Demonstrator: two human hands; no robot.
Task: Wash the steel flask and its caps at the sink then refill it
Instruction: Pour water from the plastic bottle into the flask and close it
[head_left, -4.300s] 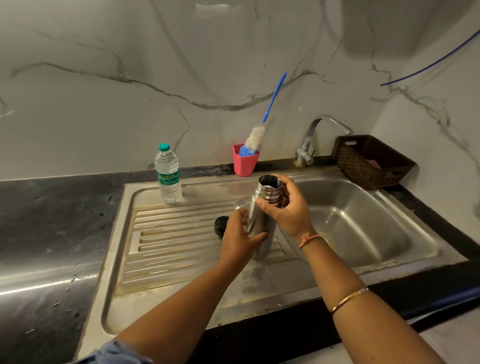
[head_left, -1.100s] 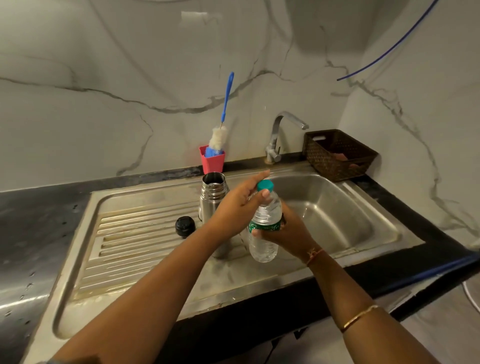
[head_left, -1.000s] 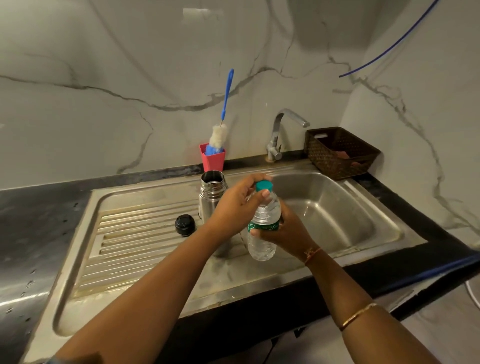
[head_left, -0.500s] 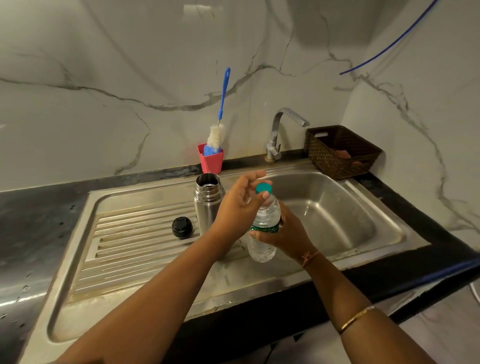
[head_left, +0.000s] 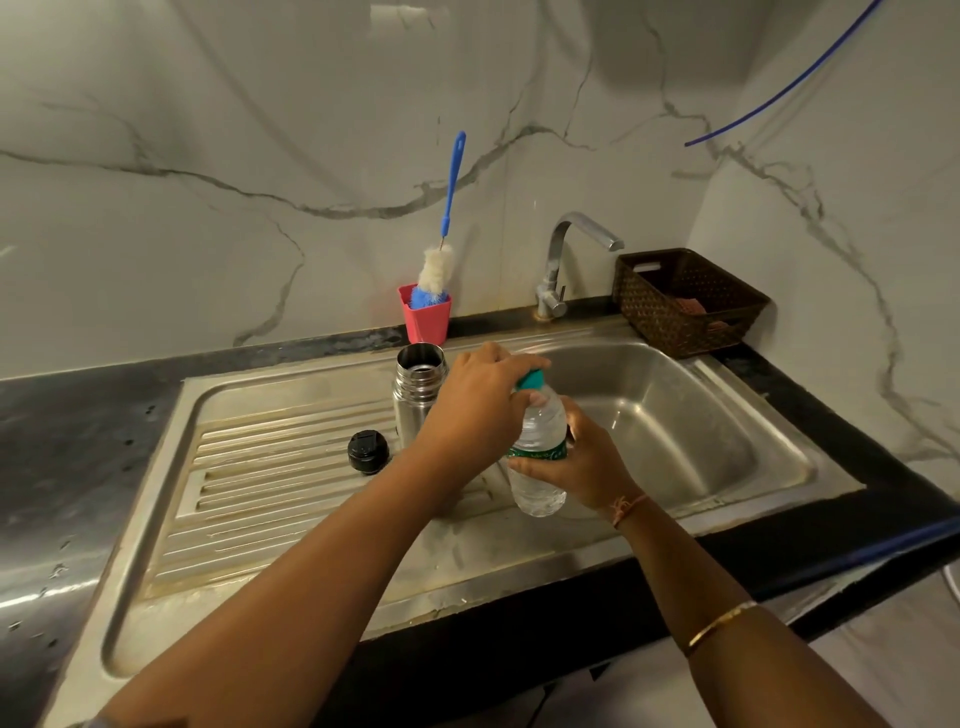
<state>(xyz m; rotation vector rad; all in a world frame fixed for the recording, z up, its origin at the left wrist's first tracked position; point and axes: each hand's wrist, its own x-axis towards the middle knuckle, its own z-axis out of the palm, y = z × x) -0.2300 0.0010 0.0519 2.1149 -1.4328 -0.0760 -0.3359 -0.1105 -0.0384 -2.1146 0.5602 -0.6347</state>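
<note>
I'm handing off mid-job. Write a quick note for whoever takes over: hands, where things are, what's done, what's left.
Left hand: fingers curled round the teal cap, which is on the water bottle.
Right hand: grips the bottle's middle, holding it upright by the left edge of the sink basin.
Steel flask: upright and uncapped on the drainboard, behind the left hand.
Black flask cap: on the drainboard, left of the flask and apart from it. No other cap in view.
Done: flask open, bottle in hand. I cannot tell whether washing is finished.
Left: unscrew the bottle, pour into the flask, refit the caps.
</note>
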